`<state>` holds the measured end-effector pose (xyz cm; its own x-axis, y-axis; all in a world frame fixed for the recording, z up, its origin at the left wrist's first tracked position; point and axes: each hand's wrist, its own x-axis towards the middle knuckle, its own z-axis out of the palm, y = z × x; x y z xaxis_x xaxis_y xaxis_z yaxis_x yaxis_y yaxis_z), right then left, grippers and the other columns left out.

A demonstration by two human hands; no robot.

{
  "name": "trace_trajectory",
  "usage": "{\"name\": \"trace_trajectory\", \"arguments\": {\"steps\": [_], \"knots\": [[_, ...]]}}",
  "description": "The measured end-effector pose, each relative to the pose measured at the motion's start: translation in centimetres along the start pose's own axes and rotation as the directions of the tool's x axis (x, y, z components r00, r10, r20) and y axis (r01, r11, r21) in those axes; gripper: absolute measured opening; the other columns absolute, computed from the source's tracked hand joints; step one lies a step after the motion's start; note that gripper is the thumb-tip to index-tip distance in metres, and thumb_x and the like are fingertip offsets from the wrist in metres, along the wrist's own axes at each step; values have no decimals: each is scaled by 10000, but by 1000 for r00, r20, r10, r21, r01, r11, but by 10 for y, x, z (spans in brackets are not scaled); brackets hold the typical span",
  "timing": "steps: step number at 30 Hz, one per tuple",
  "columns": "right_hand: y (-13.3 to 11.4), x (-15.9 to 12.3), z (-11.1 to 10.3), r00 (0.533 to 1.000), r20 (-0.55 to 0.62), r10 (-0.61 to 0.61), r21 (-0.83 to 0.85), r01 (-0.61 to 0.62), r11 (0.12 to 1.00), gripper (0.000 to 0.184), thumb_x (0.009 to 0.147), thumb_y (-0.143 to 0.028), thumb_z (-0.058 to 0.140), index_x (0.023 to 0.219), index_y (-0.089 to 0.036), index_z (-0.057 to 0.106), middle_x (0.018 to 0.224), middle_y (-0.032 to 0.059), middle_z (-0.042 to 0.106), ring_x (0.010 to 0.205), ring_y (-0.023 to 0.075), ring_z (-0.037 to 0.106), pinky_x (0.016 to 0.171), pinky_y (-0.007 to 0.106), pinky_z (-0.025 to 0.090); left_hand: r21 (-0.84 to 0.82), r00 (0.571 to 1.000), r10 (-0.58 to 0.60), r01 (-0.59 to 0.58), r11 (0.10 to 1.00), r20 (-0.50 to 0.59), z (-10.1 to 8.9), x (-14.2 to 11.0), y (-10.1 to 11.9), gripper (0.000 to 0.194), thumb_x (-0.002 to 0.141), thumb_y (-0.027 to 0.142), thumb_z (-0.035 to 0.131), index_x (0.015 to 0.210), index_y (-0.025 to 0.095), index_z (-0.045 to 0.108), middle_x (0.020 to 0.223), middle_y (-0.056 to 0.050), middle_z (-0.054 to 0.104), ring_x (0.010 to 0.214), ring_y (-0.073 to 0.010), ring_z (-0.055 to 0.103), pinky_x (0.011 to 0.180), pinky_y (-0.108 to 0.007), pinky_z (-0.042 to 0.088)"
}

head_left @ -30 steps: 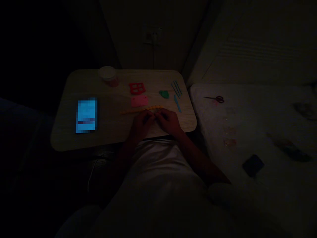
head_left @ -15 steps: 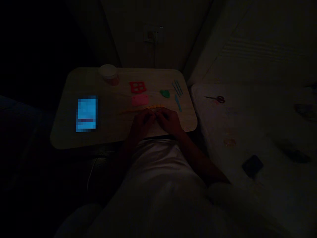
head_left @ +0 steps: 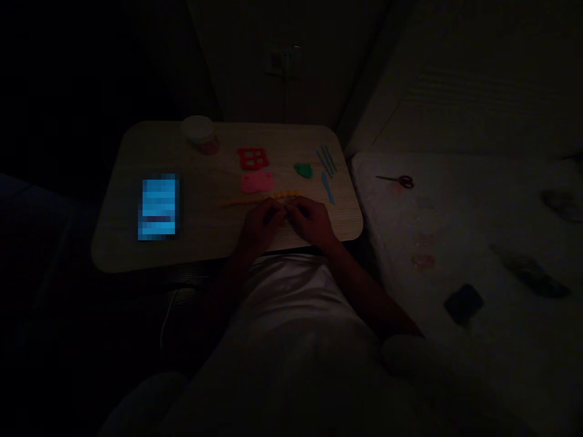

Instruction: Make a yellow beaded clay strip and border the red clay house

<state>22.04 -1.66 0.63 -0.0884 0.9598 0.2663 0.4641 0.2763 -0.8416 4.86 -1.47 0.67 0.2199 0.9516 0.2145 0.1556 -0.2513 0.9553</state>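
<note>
The room is very dark. My left hand (head_left: 259, 226) and my right hand (head_left: 311, 221) rest side by side on a small wooden table (head_left: 209, 243), fingers curled and meeting at the fingertips. What they pinch is too dark to make out. Just beyond the fingertips lies a long yellow-orange strip (head_left: 262, 198). A pink slab (head_left: 257, 181) and a red mould with holes (head_left: 252, 158) sit behind it. A green lump (head_left: 303, 170) and several blue tools (head_left: 327, 169) lie to the right.
A lit phone screen (head_left: 158, 207) glows on the table's left. A lidded jar (head_left: 199, 135) stands at the back. Scissors (head_left: 395, 179) and a dark flat object (head_left: 463, 303) lie on the pale surface to the right. A wall socket (head_left: 281, 60) is behind.
The hands keep their place with only slight finger movement. The view has grown a little darker and shifted slightly.
</note>
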Motion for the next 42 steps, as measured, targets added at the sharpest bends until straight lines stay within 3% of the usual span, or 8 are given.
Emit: {"name": "trace_trajectory", "arguments": {"steps": [42], "knots": [[0,0,-1,1000,2,-3,-14,3,1000,280,935,-420,584,841,-196,723,757,28,708,687,178,607,649,282,434,-28,1000,-2,2,1000,0,1,0,1,146,886,339,613,832,203,610,700,23,631,668,-145,587,659,-265,453]]}}
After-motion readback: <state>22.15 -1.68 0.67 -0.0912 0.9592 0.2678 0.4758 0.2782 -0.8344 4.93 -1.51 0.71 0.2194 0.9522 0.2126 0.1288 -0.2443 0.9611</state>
